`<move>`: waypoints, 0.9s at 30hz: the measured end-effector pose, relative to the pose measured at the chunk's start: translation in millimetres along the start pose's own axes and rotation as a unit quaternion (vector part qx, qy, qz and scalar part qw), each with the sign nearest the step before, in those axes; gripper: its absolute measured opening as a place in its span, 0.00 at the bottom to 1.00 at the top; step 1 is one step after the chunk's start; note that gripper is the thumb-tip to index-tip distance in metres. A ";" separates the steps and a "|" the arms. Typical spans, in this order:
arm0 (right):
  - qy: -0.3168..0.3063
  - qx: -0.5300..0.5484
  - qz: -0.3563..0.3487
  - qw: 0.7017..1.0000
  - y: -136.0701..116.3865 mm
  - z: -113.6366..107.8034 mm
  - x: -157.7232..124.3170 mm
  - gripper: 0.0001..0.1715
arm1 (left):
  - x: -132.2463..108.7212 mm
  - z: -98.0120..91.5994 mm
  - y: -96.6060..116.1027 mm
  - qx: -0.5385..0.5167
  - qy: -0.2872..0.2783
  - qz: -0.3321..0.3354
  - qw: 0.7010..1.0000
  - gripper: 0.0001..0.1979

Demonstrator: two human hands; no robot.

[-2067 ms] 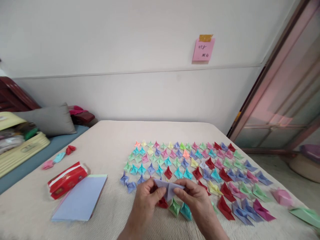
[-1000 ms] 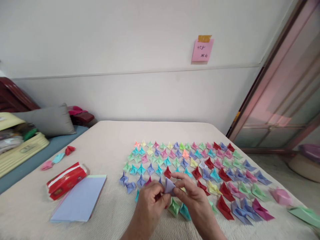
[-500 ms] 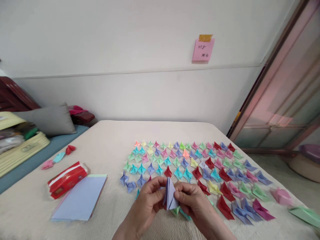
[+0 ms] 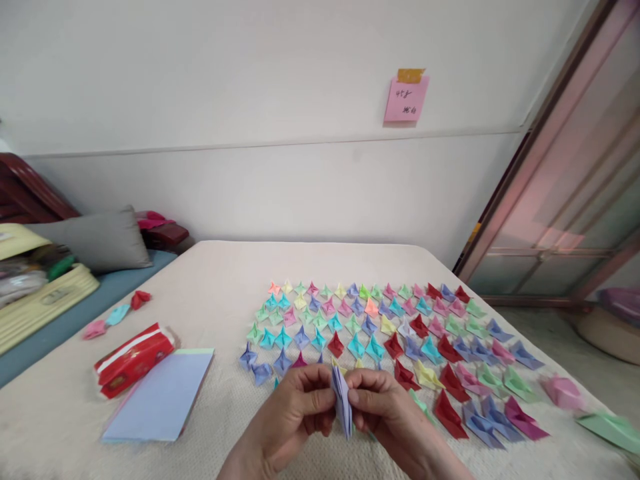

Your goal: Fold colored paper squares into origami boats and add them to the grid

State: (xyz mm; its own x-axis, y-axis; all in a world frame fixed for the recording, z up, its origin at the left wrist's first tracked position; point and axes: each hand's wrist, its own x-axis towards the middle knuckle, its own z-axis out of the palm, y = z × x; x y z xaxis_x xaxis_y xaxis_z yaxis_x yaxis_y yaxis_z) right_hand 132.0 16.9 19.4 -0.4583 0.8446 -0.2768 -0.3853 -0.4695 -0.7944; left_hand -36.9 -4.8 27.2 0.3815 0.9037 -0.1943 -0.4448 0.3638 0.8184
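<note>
Between my two hands a folded piece of lavender paper (image 4: 342,402) stands on edge, its layers showing as a narrow wedge. My left hand (image 4: 299,413) pinches it from the left with thumb and fingers. From the right, my right hand (image 4: 383,408) pinches the same paper, thumb towards me. Just beyond the hands lie rows of small folded paper boats (image 4: 356,345) in many colours. Some boats in the nearest rows are partly hidden behind my hands.
On the left, a red packet (image 4: 134,359) rests partly on a stack of lavender-topped paper sheets (image 4: 163,400). Several crumpled-looking paper pieces (image 4: 118,314) lie farther back. A pink folded paper (image 4: 565,392) and a green one (image 4: 611,429) are near the right edge.
The lavender paper has turned from showing a broad triangular face to nearly edge-on, and sits slightly lower. Both hands still pinch it, the left fingers shifted a little lower.
</note>
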 end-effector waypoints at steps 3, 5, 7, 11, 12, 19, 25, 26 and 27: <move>-0.007 -0.002 -0.006 1.000 0.7 -1.2 0.1 0.14 | -0.7 -1.4 0.4 0.021 0.020 -0.008 1.000 0.12; -0.017 -0.003 -0.019 1.000 0.9 -2.2 0.5 0.16 | -0.7 -3.2 0.4 0.028 0.026 -0.010 0.999 0.13; -0.023 -0.002 -0.031 0.999 0.8 -3.2 1.1 0.18 | -0.1 -4.9 0.7 0.031 0.026 -0.006 0.999 0.14; -0.003 -0.004 -0.051 0.999 0.1 -2.6 2.6 0.20 | 2.0 -4.5 2.2 0.047 0.037 0.022 0.998 0.14; 0.009 -0.011 -0.064 0.998 -0.3 -1.9 2.8 0.19 | 2.6 -3.7 2.4 0.058 0.045 0.034 0.997 0.14; 0.052 -0.089 -0.102 0.989 -2.9 1.4 2.1 0.13 | 8.4 -5.8 -0.7 0.153 0.114 0.101 0.976 0.18; 0.086 -0.142 -0.113 0.980 0.1 1.3 5.6 0.11 | 11.0 -6.5 -6.0 0.150 0.103 0.086 0.979 0.13; 0.092 -0.140 -0.120 0.979 0.8 1.1 6.3 0.11 | 11.2 -4.7 -7.0 0.147 0.090 0.074 0.982 0.13; 0.095 -0.137 -0.126 0.978 1.4 0.9 6.9 0.10 | 11.4 -2.7 -7.9 0.144 0.083 0.067 0.984 0.13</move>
State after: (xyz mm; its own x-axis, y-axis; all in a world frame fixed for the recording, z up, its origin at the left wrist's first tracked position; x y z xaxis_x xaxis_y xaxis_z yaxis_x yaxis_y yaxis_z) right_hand 127.6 21.9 16.8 -0.2097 0.9692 -0.1287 -0.2256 -0.1761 -0.9582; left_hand -31.3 3.2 17.0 0.1862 0.9724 -0.1404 -0.2254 0.1814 0.9572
